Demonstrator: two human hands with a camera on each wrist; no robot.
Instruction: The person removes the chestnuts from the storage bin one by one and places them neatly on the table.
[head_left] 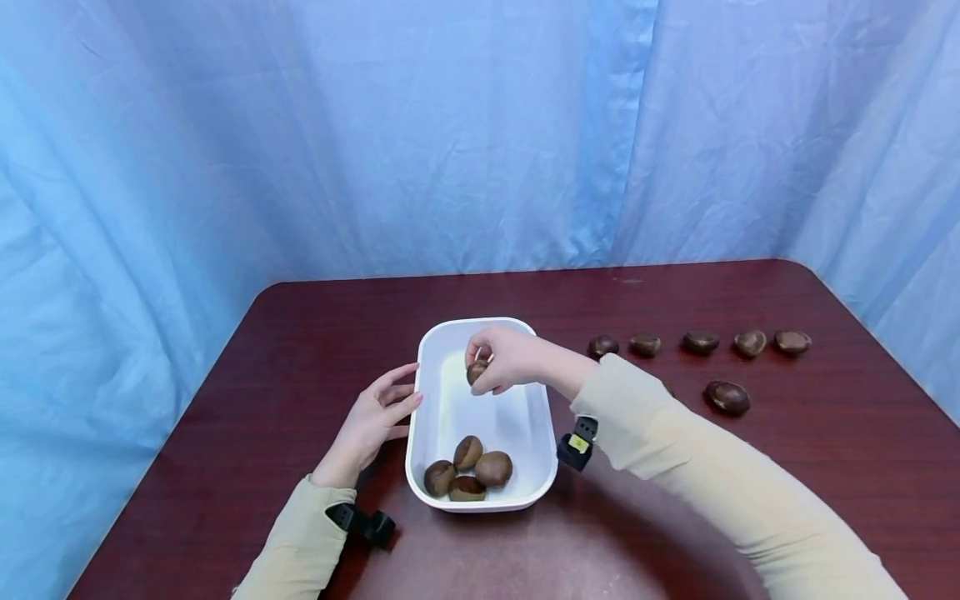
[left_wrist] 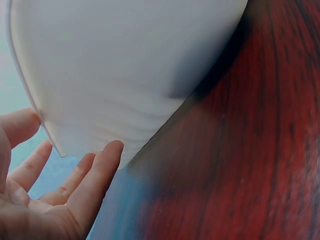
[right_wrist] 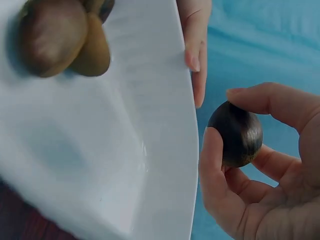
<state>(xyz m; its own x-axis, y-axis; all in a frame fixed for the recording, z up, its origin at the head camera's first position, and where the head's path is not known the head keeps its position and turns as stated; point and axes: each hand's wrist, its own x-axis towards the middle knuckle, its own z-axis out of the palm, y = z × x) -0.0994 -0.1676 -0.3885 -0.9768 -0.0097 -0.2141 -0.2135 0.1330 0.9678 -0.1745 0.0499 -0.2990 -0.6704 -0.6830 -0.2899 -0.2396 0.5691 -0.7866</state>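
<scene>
A white rectangular tray [head_left: 487, 421] stands on the table, with several brown chestnuts [head_left: 493, 470] gathered at its near end. My right hand [head_left: 513, 358] pinches another chestnut [head_left: 476, 372] between thumb and fingers over the tray's far half. In the right wrist view, that glossy dark chestnut [right_wrist: 236, 135] shows clear of the tray wall. My left hand [head_left: 372, 419] touches the tray's left side with spread fingers. The left wrist view has those fingertips [left_wrist: 114, 149] against the outer wall and rim.
On the right of the table, several chestnuts [head_left: 701, 342] lie in a row, with one chestnut [head_left: 727, 398] nearer. Another chestnut [head_left: 668, 388] is mostly hidden by the right sleeve. Blue curtains [head_left: 465, 142] hang behind the dark red table [head_left: 337, 325].
</scene>
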